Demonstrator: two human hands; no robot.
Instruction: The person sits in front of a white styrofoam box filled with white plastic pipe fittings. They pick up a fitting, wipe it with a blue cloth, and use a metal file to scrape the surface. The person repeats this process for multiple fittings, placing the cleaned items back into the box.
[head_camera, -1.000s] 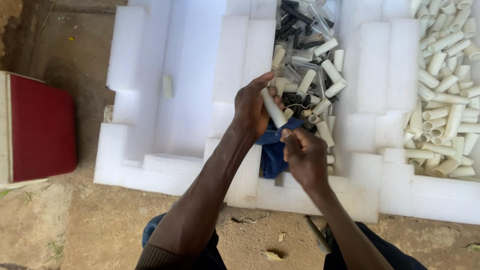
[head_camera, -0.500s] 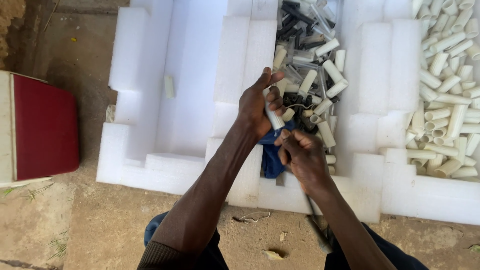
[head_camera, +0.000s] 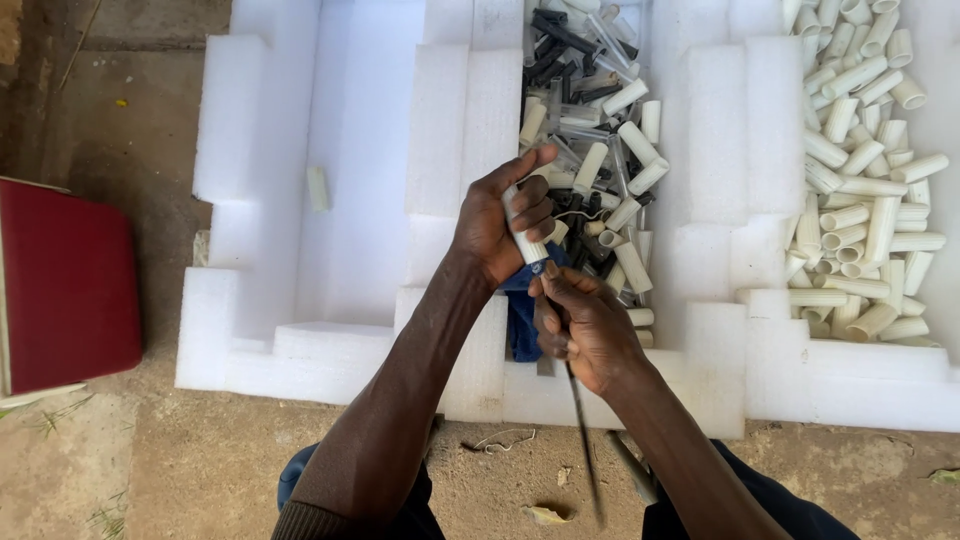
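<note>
Left hand (head_camera: 497, 222) clenched round 1 white tube (head_camera: 524, 232); right hand (head_camera: 585, 328) grips thin blade (head_camera: 582, 430).

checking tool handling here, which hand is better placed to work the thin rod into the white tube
Right. The right hand already grips the thin rod at the end of the white tube, which the left hand is holding.
</note>
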